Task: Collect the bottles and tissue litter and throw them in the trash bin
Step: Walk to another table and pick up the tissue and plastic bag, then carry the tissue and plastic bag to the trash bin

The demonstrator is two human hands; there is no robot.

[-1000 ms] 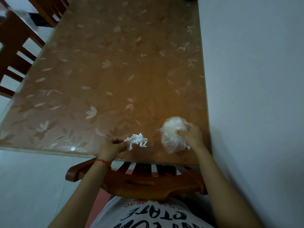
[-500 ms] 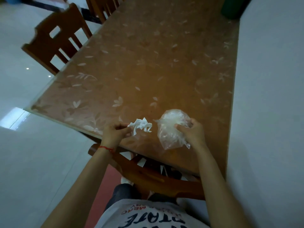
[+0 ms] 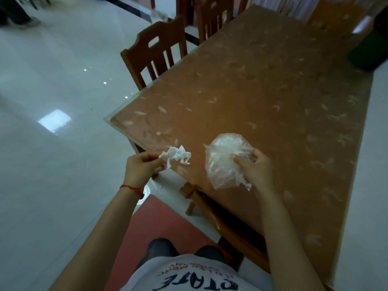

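My left hand (image 3: 141, 168) pinches a crumpled white tissue (image 3: 176, 156) and holds it just above the near left corner of the brown table (image 3: 262, 91). My right hand (image 3: 253, 168) grips a clear, crinkled plastic bag (image 3: 224, 159) that bulges with whitish contents, held over the table's near edge. The two hands are about a hand's width apart. No bottles show. A dark green bin-like container (image 3: 369, 49) stands at the table's far right, partly cut off by the frame.
A wooden chair (image 3: 155, 51) stands at the table's left side, another chair (image 3: 214, 15) behind it. A chair back (image 3: 220, 215) is tucked under the near edge in front of me. Shiny white floor (image 3: 52, 164) spreads left; a white wall (image 3: 373, 185) borders the right.
My view has swung left and lifted, so the floor and chairs show more. Both hands have risen slightly off the table, still holding the tissue and the bag.
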